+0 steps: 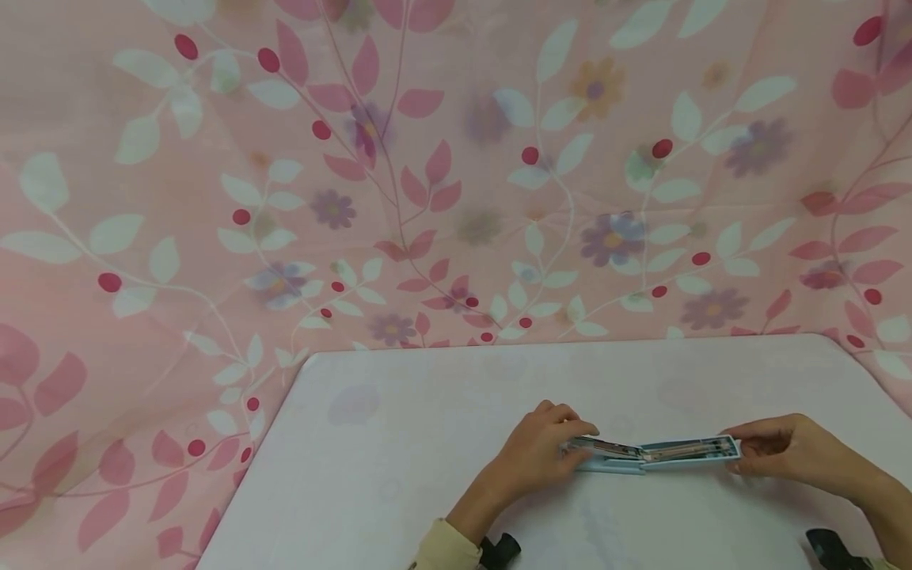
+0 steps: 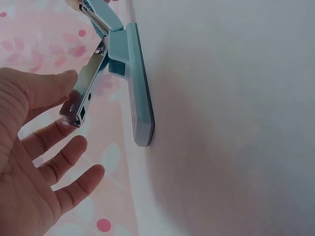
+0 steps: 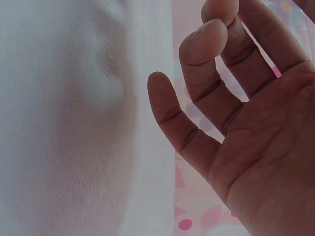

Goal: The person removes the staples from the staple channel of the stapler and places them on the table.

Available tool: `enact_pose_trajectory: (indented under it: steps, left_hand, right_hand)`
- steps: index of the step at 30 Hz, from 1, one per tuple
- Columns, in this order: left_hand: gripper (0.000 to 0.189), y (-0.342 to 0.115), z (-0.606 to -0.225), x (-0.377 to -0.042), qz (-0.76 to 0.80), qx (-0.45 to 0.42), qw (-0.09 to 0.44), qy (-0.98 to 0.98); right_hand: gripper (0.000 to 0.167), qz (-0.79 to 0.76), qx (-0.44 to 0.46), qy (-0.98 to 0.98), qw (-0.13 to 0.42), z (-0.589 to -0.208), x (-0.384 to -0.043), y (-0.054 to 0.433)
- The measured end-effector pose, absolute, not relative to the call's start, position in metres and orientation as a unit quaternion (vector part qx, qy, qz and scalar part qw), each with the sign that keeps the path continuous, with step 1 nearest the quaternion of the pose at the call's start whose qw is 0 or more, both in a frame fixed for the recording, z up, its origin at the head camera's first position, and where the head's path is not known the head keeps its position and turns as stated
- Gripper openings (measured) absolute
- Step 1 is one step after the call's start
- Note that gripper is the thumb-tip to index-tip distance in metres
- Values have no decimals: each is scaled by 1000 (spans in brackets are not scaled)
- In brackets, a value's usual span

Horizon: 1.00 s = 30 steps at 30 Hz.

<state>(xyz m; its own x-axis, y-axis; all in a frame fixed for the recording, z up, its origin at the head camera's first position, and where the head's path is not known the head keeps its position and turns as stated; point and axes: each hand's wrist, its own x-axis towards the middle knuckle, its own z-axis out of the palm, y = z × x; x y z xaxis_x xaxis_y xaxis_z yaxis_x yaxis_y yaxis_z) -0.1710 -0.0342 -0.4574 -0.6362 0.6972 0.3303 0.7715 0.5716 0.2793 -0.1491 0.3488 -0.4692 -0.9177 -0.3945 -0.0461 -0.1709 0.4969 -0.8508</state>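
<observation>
A light blue stapler [image 1: 614, 467] is opened out over the white table, its top cover [image 1: 694, 450] swung back to the right. My left hand [image 1: 537, 450] pinches the free end of the metal staple magazine [image 2: 84, 88] between thumb and forefinger, the other fingers spread loosely. Below the raised magazine lies the long base [image 2: 140, 98]. At the right end of the cover, my right hand [image 1: 794, 447] holds the tip with thumb and fingers. The right wrist view shows that hand's palm and curved fingers [image 3: 204, 46], but not the stapler.
The white table [image 1: 399, 459] has rounded far corners. Behind and around it hangs a pink cloth [image 1: 456, 198] printed with leaves and flowers. Black devices sit by the left wrist [image 1: 501, 550] and right wrist [image 1: 830, 548], beside a pale yellow sleeve [image 1: 447, 546].
</observation>
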Motion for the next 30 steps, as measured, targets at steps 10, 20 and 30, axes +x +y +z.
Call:
enact_pose_trajectory:
  steps: [10,20,30]
  left_hand:
    - [22,-30,-463,-171,-134,-444,146,-874]
    - [29,-26,-454,-169,-35,-446,102,-888]
    - [32,-22,-438,-169,29,-448,60,-892]
  right_hand:
    - [34,-479,-172,851,128,-468,-150,349]
    - [33,-492,-182,842,128,-468,-150,351]
    - [29,-497,-183,837,137,-469,-150,351]
